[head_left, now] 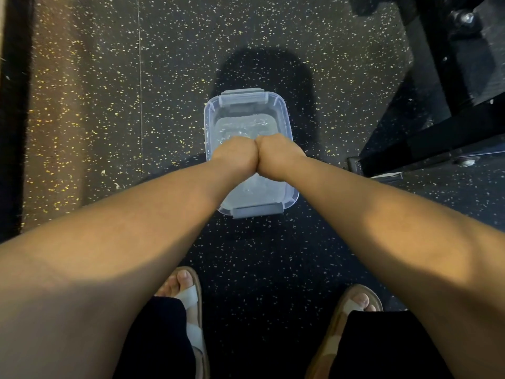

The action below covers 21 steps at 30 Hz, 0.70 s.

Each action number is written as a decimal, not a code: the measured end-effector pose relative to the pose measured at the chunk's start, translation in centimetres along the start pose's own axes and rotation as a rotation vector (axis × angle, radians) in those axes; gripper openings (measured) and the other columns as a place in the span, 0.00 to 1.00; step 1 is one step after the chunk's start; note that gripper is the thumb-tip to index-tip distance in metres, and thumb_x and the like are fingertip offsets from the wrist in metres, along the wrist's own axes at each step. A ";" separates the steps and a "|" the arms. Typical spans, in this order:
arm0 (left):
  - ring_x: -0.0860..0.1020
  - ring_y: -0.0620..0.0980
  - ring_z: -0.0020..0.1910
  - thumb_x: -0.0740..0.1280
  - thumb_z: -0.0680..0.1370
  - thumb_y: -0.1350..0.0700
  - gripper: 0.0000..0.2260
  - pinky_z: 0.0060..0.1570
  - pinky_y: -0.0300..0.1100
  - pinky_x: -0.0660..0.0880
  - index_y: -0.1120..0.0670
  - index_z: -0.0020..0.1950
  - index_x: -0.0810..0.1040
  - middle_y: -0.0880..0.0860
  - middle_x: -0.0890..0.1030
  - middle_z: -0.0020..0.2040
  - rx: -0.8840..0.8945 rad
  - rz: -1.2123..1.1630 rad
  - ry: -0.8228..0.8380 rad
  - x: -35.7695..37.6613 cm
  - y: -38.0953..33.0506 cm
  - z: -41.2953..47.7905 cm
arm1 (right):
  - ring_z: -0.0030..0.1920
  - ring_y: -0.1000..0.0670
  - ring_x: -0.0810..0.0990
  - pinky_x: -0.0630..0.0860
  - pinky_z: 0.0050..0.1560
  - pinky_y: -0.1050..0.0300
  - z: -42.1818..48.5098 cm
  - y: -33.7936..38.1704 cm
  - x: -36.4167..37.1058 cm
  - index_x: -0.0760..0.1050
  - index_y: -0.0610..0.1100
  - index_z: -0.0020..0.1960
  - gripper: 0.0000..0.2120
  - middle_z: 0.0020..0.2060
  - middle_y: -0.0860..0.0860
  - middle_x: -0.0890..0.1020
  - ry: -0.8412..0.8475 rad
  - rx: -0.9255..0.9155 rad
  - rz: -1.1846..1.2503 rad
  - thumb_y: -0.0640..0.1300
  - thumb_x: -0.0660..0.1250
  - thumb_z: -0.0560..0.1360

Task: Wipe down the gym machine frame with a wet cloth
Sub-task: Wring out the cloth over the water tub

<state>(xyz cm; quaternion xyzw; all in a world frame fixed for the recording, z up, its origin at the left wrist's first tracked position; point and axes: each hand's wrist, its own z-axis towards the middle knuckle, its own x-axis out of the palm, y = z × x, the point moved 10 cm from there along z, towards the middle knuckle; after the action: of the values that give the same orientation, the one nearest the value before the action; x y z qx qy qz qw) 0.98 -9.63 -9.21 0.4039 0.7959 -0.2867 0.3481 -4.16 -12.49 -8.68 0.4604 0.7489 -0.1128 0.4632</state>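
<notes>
A clear plastic container [285, 116] with grey clip handles stands on the floor and holds water [240, 127]. My left hand [236, 154] and my right hand [278, 154] are pressed side by side above its middle, knuckles touching, backs towards me. Their fingers curl down out of sight, so whatever is under them is hidden. No cloth shows. The black gym machine frame [437, 138] stands at the right, its foot about a hand's width from the container.
The floor is black rubber with pale speckles [109, 132]. A dark strip [13, 119] runs along the left edge. My sandalled feet [188, 296] [358, 302] stand just short of the container. A bolt [466, 18] sits on the machine at the top right.
</notes>
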 end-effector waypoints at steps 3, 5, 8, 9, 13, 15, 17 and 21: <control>0.78 0.58 0.52 0.59 0.77 0.65 0.11 0.44 0.45 0.71 0.60 0.55 0.77 0.57 0.79 0.54 0.069 0.094 -0.031 -0.5 -0.6 -0.3 | 0.33 0.50 0.72 0.65 0.28 0.59 0.1 -0.5 0.7 0.72 0.46 0.46 0.06 0.33 0.51 0.71 0.034 0.034 0.169 0.36 0.60 0.73; 0.77 0.57 0.47 0.59 0.76 0.65 0.11 0.41 0.44 0.71 0.60 0.55 0.77 0.56 0.78 0.49 0.139 0.200 -0.049 -0.8 -1.1 -0.6 | 0.31 0.50 0.70 0.63 0.27 0.60 -0.1 -0.6 1.2 0.73 0.43 0.44 0.06 0.31 0.50 0.71 0.061 0.039 0.259 0.35 0.59 0.73; 0.72 0.55 0.41 0.61 0.76 0.62 0.10 0.37 0.44 0.67 0.57 0.54 0.78 0.56 0.77 0.47 0.283 0.355 -0.082 -1.2 -2.2 -1.2 | 0.28 0.48 0.66 0.63 0.27 0.61 -0.7 -0.9 2.1 0.72 0.41 0.42 0.06 0.28 0.47 0.69 0.118 0.093 0.477 0.32 0.60 0.71; 0.73 0.55 0.41 0.62 0.76 0.61 0.09 0.37 0.44 0.67 0.56 0.54 0.78 0.56 0.79 0.49 0.313 0.380 -0.088 -1.3 -2.3 -1.3 | 0.27 0.48 0.64 0.62 0.26 0.61 -1.0 -1.0 2.4 0.71 0.40 0.41 0.06 0.28 0.47 0.68 0.134 0.120 0.560 0.31 0.60 0.70; 0.77 0.58 0.49 0.61 0.78 0.57 0.09 0.39 0.46 0.68 0.57 0.56 0.74 0.57 0.79 0.52 0.423 0.479 -0.131 -1.3 -2.9 -1.5 | 0.25 0.51 0.60 0.59 0.25 0.62 -2.0 -1.0 3.4 0.67 0.41 0.37 0.09 0.26 0.48 0.64 0.217 0.199 0.793 0.28 0.60 0.69; 0.77 0.58 0.49 0.60 0.79 0.57 0.09 0.39 0.45 0.67 0.56 0.57 0.73 0.57 0.78 0.53 0.447 0.500 -0.131 -1.2 -2.9 -1.6 | 0.24 0.52 0.58 0.57 0.24 0.63 -2.3 -0.9 4.1 0.63 0.43 0.34 0.13 0.26 0.49 0.62 0.279 0.237 0.867 0.28 0.60 0.69; 0.77 0.58 0.49 0.60 0.79 0.57 0.08 0.39 0.45 0.67 0.56 0.56 0.72 0.56 0.79 0.52 0.468 0.504 -0.145 -1.4 -2.9 -1.7 | 0.21 0.53 0.56 0.55 0.21 0.65 -2.5 -0.9 4.7 0.60 0.45 0.32 0.16 0.22 0.50 0.61 0.354 0.287 0.929 0.28 0.59 0.70; 0.77 0.58 0.47 0.58 0.79 0.58 0.06 0.37 0.44 0.65 0.56 0.54 0.72 0.56 0.79 0.50 0.517 0.502 -0.163 -1.6 -3.2 -1.9 | 0.19 0.56 0.54 0.50 0.20 0.67 -3.1 -0.6 5.6 0.56 0.47 0.31 0.18 0.19 0.53 0.59 0.468 0.337 1.043 0.29 0.57 0.72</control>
<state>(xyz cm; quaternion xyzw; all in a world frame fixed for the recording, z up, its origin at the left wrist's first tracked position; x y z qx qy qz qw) -1.66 -10.52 -6.27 0.6371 0.5429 -0.4154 0.3562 -7.31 -7.76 -11.60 0.8471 0.4779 0.1167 0.2009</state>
